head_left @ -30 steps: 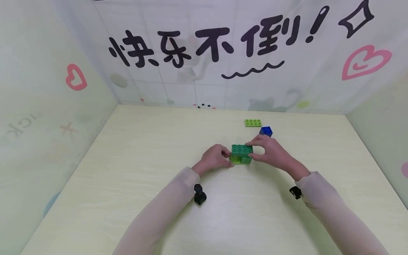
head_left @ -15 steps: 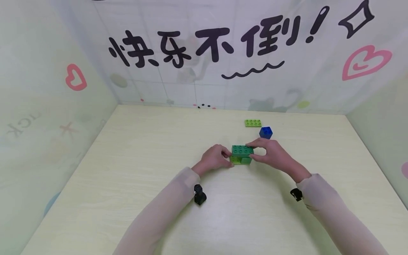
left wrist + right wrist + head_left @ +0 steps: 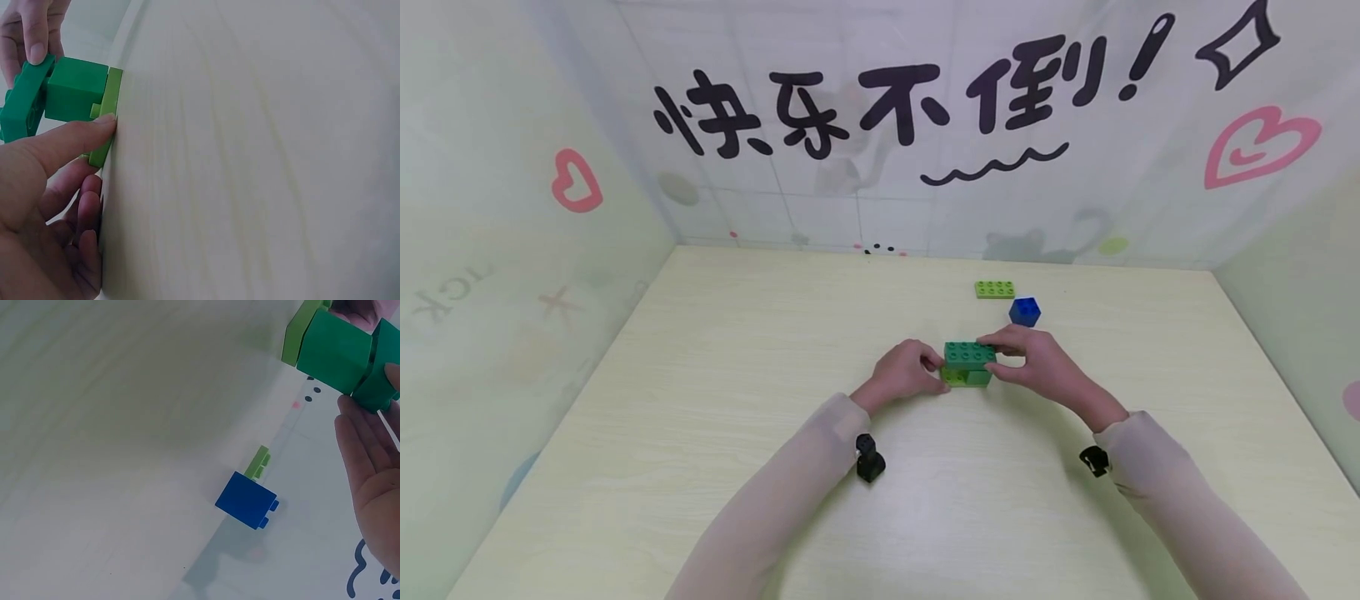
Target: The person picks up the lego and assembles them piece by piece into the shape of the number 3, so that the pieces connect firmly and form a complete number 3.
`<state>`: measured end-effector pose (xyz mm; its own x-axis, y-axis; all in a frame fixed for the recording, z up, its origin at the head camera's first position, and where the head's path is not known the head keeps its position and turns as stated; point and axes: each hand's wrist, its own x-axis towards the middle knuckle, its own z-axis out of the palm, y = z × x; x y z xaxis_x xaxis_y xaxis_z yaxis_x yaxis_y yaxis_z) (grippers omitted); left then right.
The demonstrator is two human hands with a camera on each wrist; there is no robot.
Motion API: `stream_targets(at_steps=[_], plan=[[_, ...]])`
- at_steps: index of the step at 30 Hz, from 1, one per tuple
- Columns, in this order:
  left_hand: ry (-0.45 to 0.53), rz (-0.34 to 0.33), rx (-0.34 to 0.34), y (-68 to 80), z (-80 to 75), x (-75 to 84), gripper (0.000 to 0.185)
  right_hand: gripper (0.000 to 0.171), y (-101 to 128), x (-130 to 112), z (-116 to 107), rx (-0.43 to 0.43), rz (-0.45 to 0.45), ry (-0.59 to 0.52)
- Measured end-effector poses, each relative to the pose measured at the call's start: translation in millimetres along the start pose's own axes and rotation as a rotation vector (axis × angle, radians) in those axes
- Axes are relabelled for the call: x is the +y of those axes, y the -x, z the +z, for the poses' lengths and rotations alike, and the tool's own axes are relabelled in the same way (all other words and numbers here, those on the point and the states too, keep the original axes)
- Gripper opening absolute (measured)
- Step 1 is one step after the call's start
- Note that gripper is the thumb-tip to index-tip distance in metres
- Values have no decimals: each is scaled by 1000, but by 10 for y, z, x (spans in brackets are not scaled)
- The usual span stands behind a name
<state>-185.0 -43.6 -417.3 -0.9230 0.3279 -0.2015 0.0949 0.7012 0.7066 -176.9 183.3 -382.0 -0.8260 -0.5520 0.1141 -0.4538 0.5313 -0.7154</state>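
The tabletop (image 3: pixel 737 333), a pale surface with light wood grain, extends from the lower edge of the head view to the rear wall. Nearest are the left sleeve (image 3: pixel 775 492) and right sleeve (image 3: pixel 1195 492), each with a black device at the cuff, left (image 3: pixel 870 461) and right (image 3: pixel 1094 460). Beyond them, the left hand (image 3: pixel 908 369) has its grip clamped on the left end of a lime base plate (image 3: pixel 954 377), which rests on the tabletop right of centre. A green block (image 3: pixel 979 377) stands on the plate's right end. The right hand (image 3: pixel 1039 360) has its grip clamped on the right end of a green brick (image 3: pixel 968 356); this brick lies over the block, overhangs leftward above exposed studs, and is slightly tilted in the left wrist view. Farther back, a blue block (image 3: pixel 1025 312) and a lime spare plate (image 3: pixel 995 290) lie near each other. The rear wall (image 3: pixel 880 221) carries large black characters, a wavy line and a pink heart outline. Pale side walls flank the tabletop, left (image 3: pixel 490 217) and right (image 3: pixel 1300 275); the left bears another pink heart and faint lettering.
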Motion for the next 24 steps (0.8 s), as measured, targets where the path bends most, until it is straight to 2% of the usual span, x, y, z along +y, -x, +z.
stream_targets(at_steps=[14, 24], plan=[[10, -18, 1, -4, 14, 2, 38, 37, 37, 79, 42, 36, 8, -78], [5, -13, 3, -13, 15, -6, 37, 37, 15, 46, 22, 30, -11, -20]])
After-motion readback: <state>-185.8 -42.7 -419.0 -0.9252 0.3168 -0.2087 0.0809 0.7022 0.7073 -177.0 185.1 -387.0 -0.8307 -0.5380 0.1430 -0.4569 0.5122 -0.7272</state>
